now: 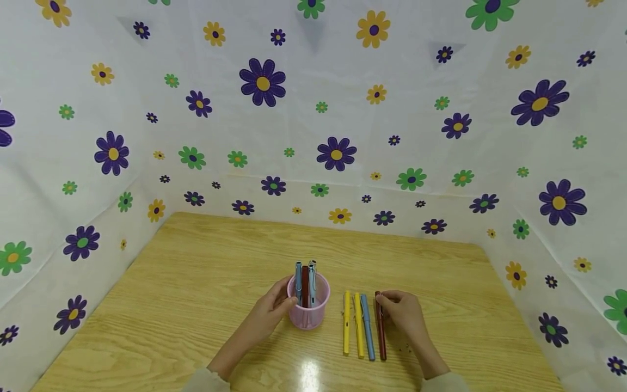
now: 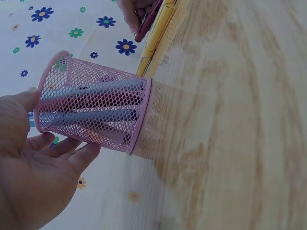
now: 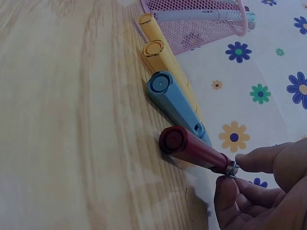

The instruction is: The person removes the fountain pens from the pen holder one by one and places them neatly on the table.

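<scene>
The left hand is holding a round pink mesh cup, thumb and fingers curving around its wall; several slim pens are standing inside. The right hand is pinching the far end of a slim dark red pen, which is resting rightmost, beside a blue pen and two yellow pens, on the light wooden table.

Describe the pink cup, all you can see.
The cup is pink, round and open-topped, its mesh wall set between solid rims; metal or plastic, hard to tell. It stands upright on the table, left of the loose pens. Inside stand a dark red pen and bluish pens. The left hand grips it near the top rim.
</scene>
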Action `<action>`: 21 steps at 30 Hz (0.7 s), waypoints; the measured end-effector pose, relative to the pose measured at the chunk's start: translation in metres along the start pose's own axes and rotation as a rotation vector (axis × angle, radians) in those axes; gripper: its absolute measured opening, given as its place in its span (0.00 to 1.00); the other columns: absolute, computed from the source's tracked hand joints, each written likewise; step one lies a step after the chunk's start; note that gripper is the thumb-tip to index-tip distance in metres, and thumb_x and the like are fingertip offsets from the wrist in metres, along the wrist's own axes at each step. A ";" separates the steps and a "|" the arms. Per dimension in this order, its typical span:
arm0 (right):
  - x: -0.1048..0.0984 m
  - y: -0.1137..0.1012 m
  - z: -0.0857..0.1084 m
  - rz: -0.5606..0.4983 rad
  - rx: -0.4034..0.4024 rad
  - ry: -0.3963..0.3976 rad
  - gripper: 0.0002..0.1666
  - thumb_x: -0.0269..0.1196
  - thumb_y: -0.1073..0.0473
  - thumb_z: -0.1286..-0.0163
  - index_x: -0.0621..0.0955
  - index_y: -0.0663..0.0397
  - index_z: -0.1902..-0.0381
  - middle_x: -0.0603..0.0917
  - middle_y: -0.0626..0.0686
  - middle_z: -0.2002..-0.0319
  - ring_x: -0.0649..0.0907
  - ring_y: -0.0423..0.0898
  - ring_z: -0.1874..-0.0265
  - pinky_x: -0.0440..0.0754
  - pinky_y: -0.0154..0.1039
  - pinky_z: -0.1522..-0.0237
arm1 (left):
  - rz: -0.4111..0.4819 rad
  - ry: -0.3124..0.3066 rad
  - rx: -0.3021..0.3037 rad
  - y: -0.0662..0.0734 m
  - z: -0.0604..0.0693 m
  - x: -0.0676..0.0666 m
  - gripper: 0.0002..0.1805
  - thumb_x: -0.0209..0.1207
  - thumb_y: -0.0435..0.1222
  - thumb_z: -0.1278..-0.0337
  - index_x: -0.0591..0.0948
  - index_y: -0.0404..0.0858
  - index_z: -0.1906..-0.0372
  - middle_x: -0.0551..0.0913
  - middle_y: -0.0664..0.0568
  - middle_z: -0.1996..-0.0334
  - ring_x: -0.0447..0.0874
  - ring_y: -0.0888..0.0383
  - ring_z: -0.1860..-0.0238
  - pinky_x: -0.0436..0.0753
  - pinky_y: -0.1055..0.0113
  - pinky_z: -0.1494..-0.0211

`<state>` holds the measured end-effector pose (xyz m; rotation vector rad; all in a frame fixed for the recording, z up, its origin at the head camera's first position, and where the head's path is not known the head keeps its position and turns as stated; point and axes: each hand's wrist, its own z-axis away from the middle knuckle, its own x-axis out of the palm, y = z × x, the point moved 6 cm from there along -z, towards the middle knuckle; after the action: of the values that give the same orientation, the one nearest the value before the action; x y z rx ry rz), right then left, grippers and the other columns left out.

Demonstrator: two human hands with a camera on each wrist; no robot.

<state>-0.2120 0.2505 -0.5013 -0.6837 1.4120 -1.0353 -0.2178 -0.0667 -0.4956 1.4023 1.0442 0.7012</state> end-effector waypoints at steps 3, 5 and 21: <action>0.001 0.000 0.000 0.009 -0.009 0.006 0.18 0.66 0.62 0.26 0.84 0.75 0.48 0.87 0.56 0.68 0.83 0.46 0.75 0.82 0.35 0.78 | 0.004 0.005 -0.008 -0.001 0.000 0.000 0.34 0.53 0.40 0.19 0.57 0.31 0.20 0.64 0.32 0.25 0.63 0.38 0.24 0.65 0.59 0.24; 0.001 0.000 0.001 0.017 -0.019 0.011 0.18 0.66 0.63 0.26 0.84 0.76 0.49 0.88 0.56 0.67 0.84 0.46 0.74 0.82 0.34 0.77 | 0.008 0.007 -0.011 -0.001 0.000 0.000 0.33 0.53 0.40 0.19 0.57 0.32 0.20 0.64 0.32 0.25 0.62 0.39 0.24 0.65 0.60 0.23; -0.002 -0.004 0.004 -0.023 -0.007 0.036 0.18 0.64 0.62 0.26 0.83 0.74 0.47 0.87 0.59 0.66 0.83 0.47 0.74 0.82 0.33 0.77 | 0.004 0.004 -0.008 -0.001 0.000 0.001 0.33 0.53 0.39 0.19 0.58 0.31 0.20 0.64 0.31 0.25 0.62 0.38 0.24 0.65 0.59 0.23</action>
<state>-0.2089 0.2496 -0.4967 -0.6909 1.4424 -1.0653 -0.2178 -0.0663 -0.4964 1.3972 1.0412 0.7110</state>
